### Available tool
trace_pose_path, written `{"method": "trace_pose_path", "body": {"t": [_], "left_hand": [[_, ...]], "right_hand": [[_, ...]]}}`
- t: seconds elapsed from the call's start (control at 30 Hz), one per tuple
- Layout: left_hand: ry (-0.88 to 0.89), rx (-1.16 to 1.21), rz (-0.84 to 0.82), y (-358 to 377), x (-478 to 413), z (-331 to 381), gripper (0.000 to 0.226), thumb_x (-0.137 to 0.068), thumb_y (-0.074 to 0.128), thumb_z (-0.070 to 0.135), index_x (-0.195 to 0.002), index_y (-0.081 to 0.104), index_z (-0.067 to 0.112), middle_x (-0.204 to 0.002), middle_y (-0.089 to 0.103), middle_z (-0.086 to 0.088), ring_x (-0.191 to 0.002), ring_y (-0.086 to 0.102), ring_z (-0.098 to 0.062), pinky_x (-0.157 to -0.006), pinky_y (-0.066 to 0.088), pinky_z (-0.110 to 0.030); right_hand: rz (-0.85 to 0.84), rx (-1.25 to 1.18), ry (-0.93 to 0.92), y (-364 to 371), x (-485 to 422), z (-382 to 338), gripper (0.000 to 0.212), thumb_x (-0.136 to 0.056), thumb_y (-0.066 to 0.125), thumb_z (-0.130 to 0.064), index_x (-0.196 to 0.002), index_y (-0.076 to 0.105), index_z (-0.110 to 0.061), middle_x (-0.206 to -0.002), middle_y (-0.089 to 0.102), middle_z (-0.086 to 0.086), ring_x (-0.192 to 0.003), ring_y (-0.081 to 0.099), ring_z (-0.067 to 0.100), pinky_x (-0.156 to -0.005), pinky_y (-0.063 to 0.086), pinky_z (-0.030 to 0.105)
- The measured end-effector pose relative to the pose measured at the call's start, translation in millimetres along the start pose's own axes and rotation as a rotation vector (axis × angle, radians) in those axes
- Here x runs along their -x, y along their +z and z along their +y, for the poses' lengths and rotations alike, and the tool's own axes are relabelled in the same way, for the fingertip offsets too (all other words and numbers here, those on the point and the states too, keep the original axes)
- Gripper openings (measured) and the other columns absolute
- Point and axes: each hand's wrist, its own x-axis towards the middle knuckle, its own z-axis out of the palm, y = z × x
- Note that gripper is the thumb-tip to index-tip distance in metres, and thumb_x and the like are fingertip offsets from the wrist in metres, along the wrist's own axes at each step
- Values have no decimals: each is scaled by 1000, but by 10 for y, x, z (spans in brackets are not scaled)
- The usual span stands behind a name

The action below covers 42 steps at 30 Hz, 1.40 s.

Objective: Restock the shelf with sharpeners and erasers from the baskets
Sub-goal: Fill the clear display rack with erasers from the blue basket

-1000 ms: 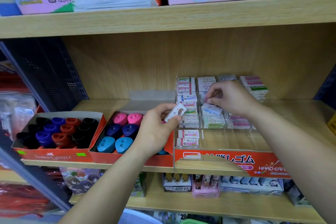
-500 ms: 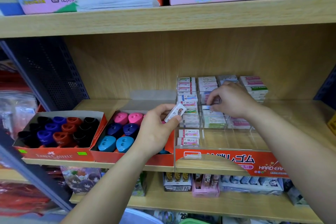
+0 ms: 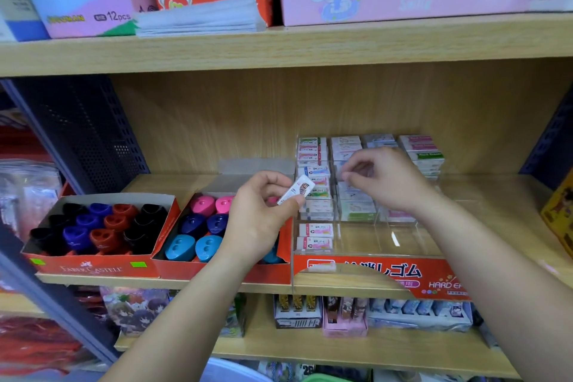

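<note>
Well, the head view looks at a wooden shelf (image 3: 496, 195). At about 4 o'clock sits a clear tray (image 3: 403, 245) with little rooms, so each kind of eraser gets its own spot. The back rooms hold eraser stacks (image 3: 313, 149). The front rooms toward 5 o'clock look mostly bare, so I think there is more to fill.

The left hand (image 3: 263, 214) is near the middle, just beside the tray's left wall. Its thumb and fingers pinch one small white eraser (image 3: 296, 194), tipped up toward 1 o'clock. I think it is held close by so it can go in next.

The right hand (image 3: 390, 180) hangs over the middle rooms at 3 o'clock. Its fingers are curled, with the tips close together and pointing to 9 o'clock. It may be setting a piece in neatly, but I cannot tell if it holds anything.

At 8 o'clock two red boxes (image 3: 93, 270) stand side by side. The sharpeners (image 3: 90, 222) in them are packed tight, so their colors show. I cannot see the baskets.
</note>
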Motion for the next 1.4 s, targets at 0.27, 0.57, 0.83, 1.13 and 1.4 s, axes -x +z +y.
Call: {"method": "trace_pose_path", "body": {"t": [0.27, 0.57, 0.83, 1.13, 1.4], "left_hand": [[-20, 202, -25, -14, 227, 186, 15, -94, 67, 3, -107, 68, 11, -87, 78, -7, -76, 75, -20, -70, 62, -30], [-13, 64, -68, -14, 320, 289, 49, -86, 80, 17, -126, 57, 33, -94, 77, 0, -86, 73, -21, -83, 59, -35], [-40, 150, -144, 448, 304, 457, 15, -92, 73, 12, -106, 67, 13, -84, 77, -8, -75, 76, -19, -63, 60, -30], [221, -618, -196, 781, -173, 331, 25, -94, 68, 29, -119, 67, 27, -124, 64, 13, -110, 56, -2, -89, 42, -17], [294, -850, -250, 898, -338, 8, 34, -92, 66, 40, -125, 65, 33, -140, 60, 6, -137, 43, -18, -111, 36, -36]], "right_hand": [[-117, -550, 68, 151, 291, -564, 23, -89, 75, -9, -110, 71, -16, -94, 75, 13, -89, 71, 32, -86, 58, 37], [-58, -770, 199, 195, 536, -628, 15, -93, 71, -13, -107, 66, -14, -84, 76, 5, -77, 73, 20, -77, 61, 36], [-82, -820, 207, -192, 886, -265, 26, -95, 65, -2, -109, 73, -23, -98, 74, 12, -84, 70, 19, -72, 61, 33], [287, -175, 288, -985, 610, 609, 13, -81, 84, -19, -88, 74, -16, -82, 71, -6, -74, 65, 5, -67, 48, 17], [93, 110, 233, -913, 313, 969, 12, -89, 75, -23, -82, 70, -31, -88, 72, -10, -87, 67, 11, -79, 54, 33]]}}
